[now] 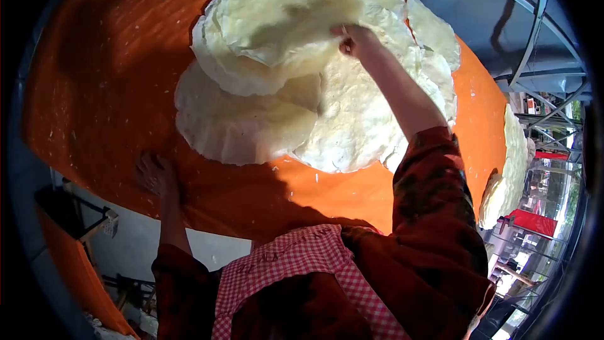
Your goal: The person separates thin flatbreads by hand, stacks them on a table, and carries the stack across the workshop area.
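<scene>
Large thin round flatbread sheets lie overlapping on an orange cloth-covered table. My right hand (353,40) is over the right edge of the upper stack of sheets (277,19), its fingers bent together; whether they pinch a sheet edge is too blurred to tell. Beneath it spreads a wide pale sheet (352,113). A thinner sheet (245,119) lies at the lower left of the pile. My left hand (156,175) rests on the orange cloth (113,88) near the table's front edge, fingers spread, holding nothing, in shadow.
More sheets (511,164) lie at the table's right end. Small crumbs dot the cloth. A metal frame (535,31) stands beyond the table at the upper right, and a red cloth (533,222) shows at the far right. A grey floor (214,249) shows below the front edge.
</scene>
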